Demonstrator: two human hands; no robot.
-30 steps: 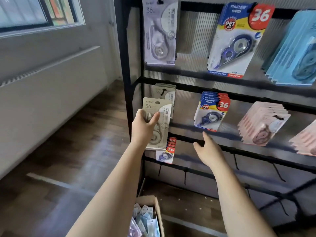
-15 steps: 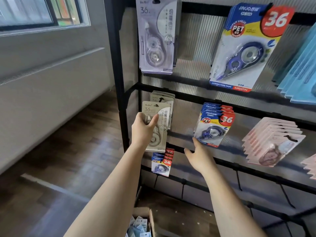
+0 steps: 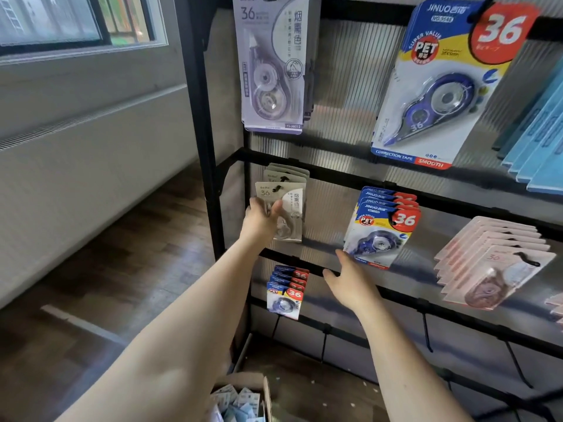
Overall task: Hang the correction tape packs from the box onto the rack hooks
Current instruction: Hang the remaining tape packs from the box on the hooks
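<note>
I saw three grey packs (image 3: pixel 281 205) on one rack hook (image 3: pixel 277 188).
My left hand (image 3: pixel 261 222) gripped the front one; right hand (image 3: pixel 350 284) hovered with a wide, empty grip.

Open gap between grey packs (image 3: pixel 286 193) and blue packs (image 3: pixel 380 226); bare hooks (image 3: pixel 426 330) on bottom rail, black upright (image 3: pixel 201 132) blocks left.

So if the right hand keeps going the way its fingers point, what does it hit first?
Probably the bottom edge of the front blue correction tape pack: the right hand is open with its fingertips just under it, aimed up and forward. Depth is unclear; they may already touch.
</note>
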